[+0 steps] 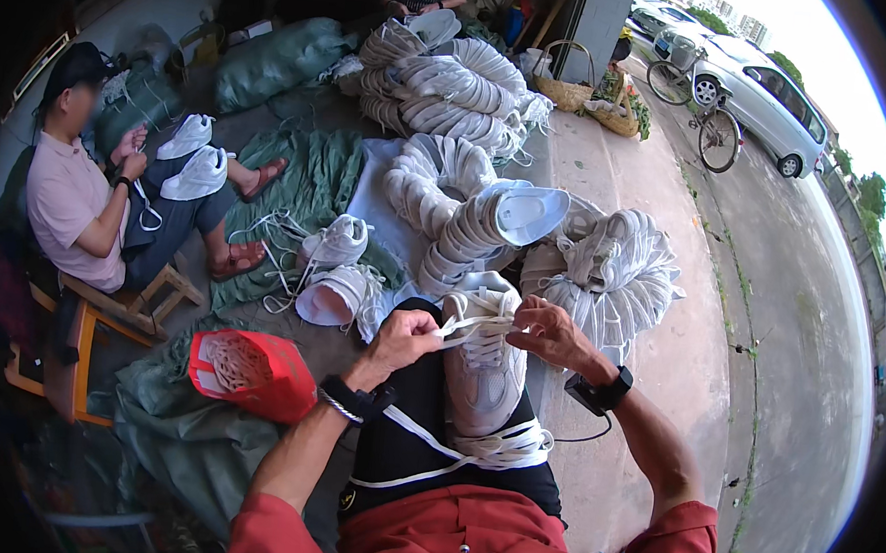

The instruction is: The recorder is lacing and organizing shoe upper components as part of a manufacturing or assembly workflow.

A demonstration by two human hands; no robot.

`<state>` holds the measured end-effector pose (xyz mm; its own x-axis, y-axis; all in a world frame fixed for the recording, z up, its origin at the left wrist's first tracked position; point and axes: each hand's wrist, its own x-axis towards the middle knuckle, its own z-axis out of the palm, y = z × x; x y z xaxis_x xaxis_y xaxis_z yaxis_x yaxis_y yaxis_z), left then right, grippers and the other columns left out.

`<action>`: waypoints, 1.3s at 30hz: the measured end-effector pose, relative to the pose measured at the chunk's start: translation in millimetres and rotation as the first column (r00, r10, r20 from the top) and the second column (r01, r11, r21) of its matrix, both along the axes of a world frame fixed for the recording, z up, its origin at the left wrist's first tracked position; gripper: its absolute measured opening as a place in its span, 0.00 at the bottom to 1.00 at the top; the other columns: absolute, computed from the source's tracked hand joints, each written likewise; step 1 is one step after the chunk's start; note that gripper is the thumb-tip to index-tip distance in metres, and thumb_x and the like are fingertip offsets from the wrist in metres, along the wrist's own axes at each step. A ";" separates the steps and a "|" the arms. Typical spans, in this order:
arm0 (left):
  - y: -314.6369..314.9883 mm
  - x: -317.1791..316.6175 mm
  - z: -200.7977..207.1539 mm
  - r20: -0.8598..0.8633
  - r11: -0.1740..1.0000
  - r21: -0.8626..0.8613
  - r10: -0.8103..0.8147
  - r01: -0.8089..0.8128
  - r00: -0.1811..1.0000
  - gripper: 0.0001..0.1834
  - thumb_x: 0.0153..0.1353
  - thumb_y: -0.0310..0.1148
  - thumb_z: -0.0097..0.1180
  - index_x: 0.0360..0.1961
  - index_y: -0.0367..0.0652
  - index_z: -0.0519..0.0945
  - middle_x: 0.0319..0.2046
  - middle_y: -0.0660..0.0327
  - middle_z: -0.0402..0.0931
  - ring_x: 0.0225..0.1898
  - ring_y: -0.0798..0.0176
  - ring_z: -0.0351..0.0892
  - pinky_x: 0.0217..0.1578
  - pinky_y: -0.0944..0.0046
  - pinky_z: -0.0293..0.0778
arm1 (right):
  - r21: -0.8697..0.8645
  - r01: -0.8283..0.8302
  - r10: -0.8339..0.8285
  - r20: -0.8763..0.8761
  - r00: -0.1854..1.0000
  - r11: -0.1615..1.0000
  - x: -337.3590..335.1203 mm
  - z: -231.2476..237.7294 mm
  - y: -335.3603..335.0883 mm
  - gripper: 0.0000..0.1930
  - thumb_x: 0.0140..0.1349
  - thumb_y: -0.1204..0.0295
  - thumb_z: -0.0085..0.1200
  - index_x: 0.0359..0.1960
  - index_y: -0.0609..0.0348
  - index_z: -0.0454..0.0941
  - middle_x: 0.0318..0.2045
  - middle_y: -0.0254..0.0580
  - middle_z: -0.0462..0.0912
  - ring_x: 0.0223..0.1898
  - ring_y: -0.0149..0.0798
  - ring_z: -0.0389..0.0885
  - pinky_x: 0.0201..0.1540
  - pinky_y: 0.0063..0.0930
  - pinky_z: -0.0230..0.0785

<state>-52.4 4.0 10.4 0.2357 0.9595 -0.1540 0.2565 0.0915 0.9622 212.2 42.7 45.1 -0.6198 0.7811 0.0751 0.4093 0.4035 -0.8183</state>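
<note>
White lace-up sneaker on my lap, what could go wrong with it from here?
The white lace-up sneaker rests on your lap, so a hard pull could tip or shift it. The flat white lace runs from your left hand toward your right hand in overlapping strands, which might twist or knot. The bundle of loose white laces lies right by the sneaker's toe, so its strands could tangle with the one you're handling.

My bare left hand is pinching, its thumb pressing against curled fingers. My bare right hand is facing it, fingers bending inward toward the thumb. My left forearm and right forearm are slanting inward from red cloth sleeves.
</note>
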 end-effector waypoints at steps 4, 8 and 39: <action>0.7 -15.6 0.3 0.317 0.992 -0.116 0.089 -0.054 0.944 0.05 0.50 0.29 0.54 0.30 0.40 0.75 0.22 0.66 0.73 0.22 0.75 0.71 0.21 0.77 0.66 | 0.062 -0.025 0.021 0.057 0.998 0.998 8.7 -3.5 -4.2 0.09 0.49 0.68 0.61 0.25 0.61 0.78 0.30 0.42 0.73 0.32 0.37 0.74 0.30 0.27 0.69; 1.3 -14.8 -6.0 0.339 0.963 -0.188 0.248 -0.193 0.908 0.05 0.51 0.28 0.54 0.30 0.40 0.74 0.22 0.65 0.73 0.22 0.73 0.73 0.21 0.77 0.68 | 0.162 0.033 -0.051 0.108 0.993 0.986 18.7 -22.1 -2.2 0.09 0.48 0.68 0.62 0.24 0.60 0.78 0.30 0.41 0.73 0.32 0.37 0.74 0.30 0.28 0.69; -5.1 -11.5 -9.1 0.319 0.940 -0.341 0.082 0.034 0.944 0.10 0.53 0.32 0.54 0.35 0.40 0.73 0.22 0.63 0.73 0.19 0.71 0.73 0.16 0.75 0.68 | 0.204 0.099 -0.080 -0.099 0.992 0.974 9.0 -8.4 20.6 0.04 0.48 0.77 0.57 0.22 0.60 0.74 0.46 0.49 0.72 0.49 0.48 0.70 0.46 0.36 0.66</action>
<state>-63.9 -1.1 1.2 0.3052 0.8698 -0.3877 -0.0703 0.4266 0.9017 221.2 63.3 36.7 -0.5314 0.7945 0.2938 0.3805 0.5337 -0.7552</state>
